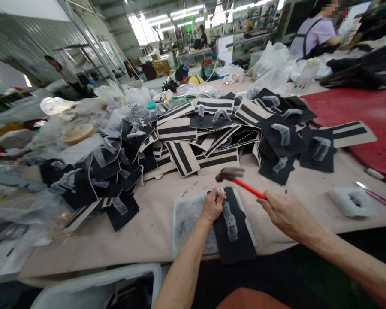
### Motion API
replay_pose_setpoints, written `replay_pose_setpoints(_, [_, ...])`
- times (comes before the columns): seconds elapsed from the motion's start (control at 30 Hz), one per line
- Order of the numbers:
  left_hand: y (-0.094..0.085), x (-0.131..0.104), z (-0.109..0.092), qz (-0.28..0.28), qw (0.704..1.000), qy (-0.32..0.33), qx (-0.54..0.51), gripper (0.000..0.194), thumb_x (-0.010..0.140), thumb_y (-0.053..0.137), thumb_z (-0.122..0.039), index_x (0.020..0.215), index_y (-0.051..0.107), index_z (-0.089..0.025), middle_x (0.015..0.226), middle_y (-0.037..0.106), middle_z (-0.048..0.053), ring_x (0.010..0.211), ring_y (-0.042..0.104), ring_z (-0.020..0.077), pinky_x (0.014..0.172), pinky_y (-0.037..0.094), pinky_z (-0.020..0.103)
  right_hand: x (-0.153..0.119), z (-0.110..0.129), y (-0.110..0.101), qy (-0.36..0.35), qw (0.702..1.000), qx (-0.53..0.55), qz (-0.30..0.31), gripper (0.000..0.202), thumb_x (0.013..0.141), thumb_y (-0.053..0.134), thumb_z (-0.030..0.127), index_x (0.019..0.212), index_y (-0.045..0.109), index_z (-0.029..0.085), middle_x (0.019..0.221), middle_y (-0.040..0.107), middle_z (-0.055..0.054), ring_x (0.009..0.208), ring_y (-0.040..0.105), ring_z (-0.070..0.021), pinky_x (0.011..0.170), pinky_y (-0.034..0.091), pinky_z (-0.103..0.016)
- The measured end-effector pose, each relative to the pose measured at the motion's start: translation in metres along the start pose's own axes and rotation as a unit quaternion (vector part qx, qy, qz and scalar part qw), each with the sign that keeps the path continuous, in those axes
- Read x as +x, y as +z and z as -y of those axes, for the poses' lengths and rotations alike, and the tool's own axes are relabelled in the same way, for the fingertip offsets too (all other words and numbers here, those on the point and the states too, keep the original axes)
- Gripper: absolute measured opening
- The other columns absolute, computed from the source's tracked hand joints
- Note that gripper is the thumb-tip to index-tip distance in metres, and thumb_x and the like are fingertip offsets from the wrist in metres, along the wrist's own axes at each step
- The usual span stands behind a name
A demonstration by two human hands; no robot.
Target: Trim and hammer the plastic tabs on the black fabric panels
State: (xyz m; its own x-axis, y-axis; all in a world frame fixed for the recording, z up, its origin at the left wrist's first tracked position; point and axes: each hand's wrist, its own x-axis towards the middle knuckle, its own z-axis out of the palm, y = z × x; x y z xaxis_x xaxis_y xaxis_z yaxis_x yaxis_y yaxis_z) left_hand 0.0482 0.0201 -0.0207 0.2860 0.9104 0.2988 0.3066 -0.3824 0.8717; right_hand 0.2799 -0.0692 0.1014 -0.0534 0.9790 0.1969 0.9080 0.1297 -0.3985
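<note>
My right hand (286,214) is wrapped round the orange handle of a hammer (249,188), its dark metal head raised above the work and to the left of the hand. Pinched in my left hand (211,207) is a small pale round-topped piece (221,191), whose lower part is hidden by the fingers. It stands over the upper end of a black flat panel (236,251) with a plastic-wrapped handle (230,221). The panel lies partly on a scuffed whitish board (187,223) at the table's front edge.
Behind my hands lies a large heap of black and striped panels (183,156). A white block (352,201) and a pink-handled slim tool (378,195) lie at right, near red sheeting (357,107). A grey bin (99,281) stands below left. Several people are further back.
</note>
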Motion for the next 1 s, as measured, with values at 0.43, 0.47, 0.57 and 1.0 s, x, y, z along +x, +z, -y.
replay_pose_setpoints(0.43, [0.001, -0.001, 0.002, 0.011, 1.0, -0.011, -0.001, 0.008, 0.089, 0.057, -0.02, 0.095, 0.063, -0.021, 0.09, 0.073, 0.005, 0.082, 0.069, 0.0189, 0.075, 0.052, 0.028, 0.0, 0.003, -0.006, -0.077, 0.994, -0.08, 0.02, 0.038, 0.101, 0.036, 0.049, 0.077, 0.048, 0.022, 0.057, 0.055, -0.001, 0.043, 0.043, -0.0143, 0.05, 0.017, -0.031])
replay_pose_setpoints(0.47, [0.001, -0.001, 0.001, 0.011, 1.0, -0.01, -0.002, 0.009, 0.089, 0.056, -0.019, 0.096, 0.063, -0.021, 0.091, 0.073, 0.005, 0.083, 0.068, 0.019, 0.076, 0.053, 0.029, 0.0, 0.004, -0.007, -0.055, 0.997, -0.061, 0.007, 0.039, 0.101, 0.034, 0.051, 0.077, 0.047, 0.022, 0.056, 0.054, -0.001, 0.044, 0.044, -0.0147, 0.05, 0.019, -0.031])
replay_pose_setpoints(0.57, [0.0, 0.0, 0.002, 0.005, 1.0, -0.008, 0.002, 0.012, 0.088, 0.055, -0.017, 0.096, 0.063, -0.021, 0.092, 0.073, 0.005, 0.085, 0.068, 0.0193, 0.078, 0.052, 0.029, 0.001, 0.004, -0.007, 0.014, 0.999, 0.001, -0.05, 0.043, 0.101, 0.027, 0.052, 0.076, 0.046, 0.023, 0.058, 0.052, -0.002, 0.048, 0.046, -0.0157, 0.053, 0.027, -0.03])
replay_pose_setpoints(1.0, [0.052, 0.088, -0.112, -0.088, 0.995, -0.04, 0.029, 0.026, 0.088, 0.068, -0.037, 0.113, 0.066, -0.029, 0.122, 0.064, 0.003, 0.099, 0.065, 0.021, 0.075, 0.057, 0.034, 0.011, -0.033, 0.012, 0.103, 0.991, -0.077, 0.046, 0.019, 0.095, 0.055, 0.028, 0.08, 0.064, 0.02, 0.07, 0.066, 0.0, 0.054, 0.055, -0.011, 0.049, 0.034, -0.023])
